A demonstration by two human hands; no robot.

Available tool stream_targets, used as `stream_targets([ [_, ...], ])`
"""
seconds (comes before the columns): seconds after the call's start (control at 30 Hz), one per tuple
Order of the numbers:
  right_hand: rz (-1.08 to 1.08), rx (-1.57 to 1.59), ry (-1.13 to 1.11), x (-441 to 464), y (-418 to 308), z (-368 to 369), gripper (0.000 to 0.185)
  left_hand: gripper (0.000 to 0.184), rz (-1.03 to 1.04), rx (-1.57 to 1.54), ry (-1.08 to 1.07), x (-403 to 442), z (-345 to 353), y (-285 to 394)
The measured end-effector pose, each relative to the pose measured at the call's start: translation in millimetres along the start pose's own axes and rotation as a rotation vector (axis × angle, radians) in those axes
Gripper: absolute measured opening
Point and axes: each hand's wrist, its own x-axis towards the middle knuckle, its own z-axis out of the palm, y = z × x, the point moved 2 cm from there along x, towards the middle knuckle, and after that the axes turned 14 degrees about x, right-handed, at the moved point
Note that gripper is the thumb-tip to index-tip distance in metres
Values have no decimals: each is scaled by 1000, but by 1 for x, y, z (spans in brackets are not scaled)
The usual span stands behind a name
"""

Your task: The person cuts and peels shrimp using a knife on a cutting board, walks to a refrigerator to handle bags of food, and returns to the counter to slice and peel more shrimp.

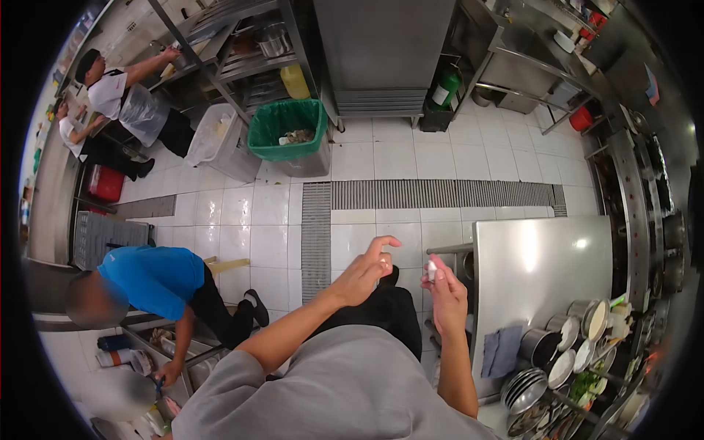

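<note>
Both of my hands are raised in front of my grey shirt, over the tiled floor. My left hand (364, 275) has its index finger stretched out and bent at the tip, with the other fingers curled; whether it holds anything is too small to tell. A short distance to the right, my right hand (445, 293) pinches a small white item (432, 270) between thumb and fingers. The two hands are apart. The steel table (543, 264) stands just right of my right hand.
Pots (540, 346), bowls and a folded grey cloth (501, 352) are on the right. A person in blue (152, 279) leans at the left. Green-lined bin (288, 150), white bin (220, 143) and fire extinguisher (444, 88) stand ahead. Two people (121, 103) work at far left.
</note>
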Motion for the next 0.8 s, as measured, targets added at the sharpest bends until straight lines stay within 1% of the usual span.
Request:
stream_targets([
  [0.07, 32, -26, -169, 25, -16, 11, 31, 43, -70, 121, 22, 19, -18, 10],
  [0.1, 36, -30, -182, 39, -24, 17, 31, 43, -69, 119, 36, 27, -26, 20],
  [0.17, 56, -108, -284, 63, -40, 39, 33, 45, -56, 154, 96, 36, -44, 42],
  [0.2, 92, -109, -290, 73, -54, 58, 32, 46, -132, 134, 149, 39, -54, 43],
  [0.23, 104, -108, -282, 87, -55, 68, 32, 46, -144, 129, 144, 39, -58, 44],
  [0.3, -19, -211, -439, 108, -62, 82, 31, 37, -149, 13, 325, 47, -68, 43],
  [0.33, -61, -182, -467, 115, -60, 90, 28, 23, -159, -42, 391, 51, -71, 38],
  [0.37, -85, -180, -409, 120, -60, 94, 28, 23, -153, -43, 329, 55, -69, 33],
  [0.43, -77, -275, -518, 120, -57, 99, 24, 13, -91, -308, 329, 67, -70, 22],
  [0.47, -99, -273, -428, 119, -54, 99, 24, 13, -102, -314, 237, 80, -70, 16],
  [0.53, -445, -428, -440, 106, -53, 101, 19, 12, -30, -332, 229, 101, -68, 9],
  [0.63, -494, -538, -180, 79, -64, 99, 16, 10, -82, -300, -73, 127, -66, 9],
  [0.67, -456, -537, -166, 69, -73, 95, 15, 9, -32, -322, -140, 136, -58, 12],
  [0.7, -473, -550, -62, 60, -74, 86, 15, 9, -34, -332, -244, 142, -52, 11],
  [0.77, -481, -550, -63, 39, -72, 70, 18, 9, 25, -204, -409, 151, -37, 11],
  [0.8, -484, -539, -2, 25, -73, 62, 16, 10, -17, -231, -466, 150, -25, 19],
])
